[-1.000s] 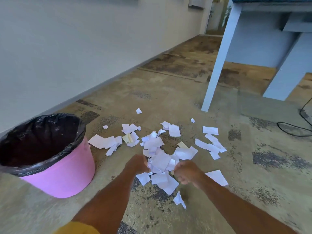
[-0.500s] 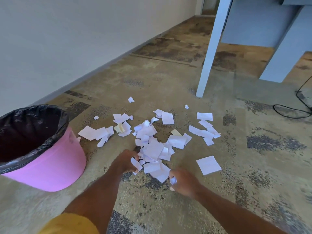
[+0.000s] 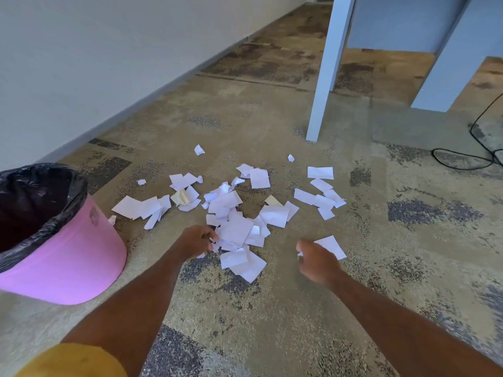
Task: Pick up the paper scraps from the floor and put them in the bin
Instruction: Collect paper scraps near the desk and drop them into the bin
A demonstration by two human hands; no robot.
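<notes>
Right hand (image 3: 317, 261) is motion-blurred beside one flat scrap (image 3: 330, 246) — I can't tell its grip. Left hand (image 3: 200, 239) pinches thin white paper scraps (image 3: 236, 229) at the pile's edge on speckled carpet (image 3: 272, 308); the pink bin (image 3: 81, 268), black-lined, is cut off left.

Floor (image 3: 272, 308): carpet, tan w/ dark grey speckled patches. Paper scraps (image 3: 236, 229) lie loose on it, mostly white, a couple cream. The thickest heap is in the middle, overlapping, w/ smaller clusters to left & right and a few single bits farther back. Pink bin (image 3: 68, 268) w/ black liner stands on the floor at left, just beside the leftmost scraps. Pale blue table leg (image 3: 328, 77) stands behind the scraps. Black cable (image 3: 433, 156) loops at far right.
</notes>
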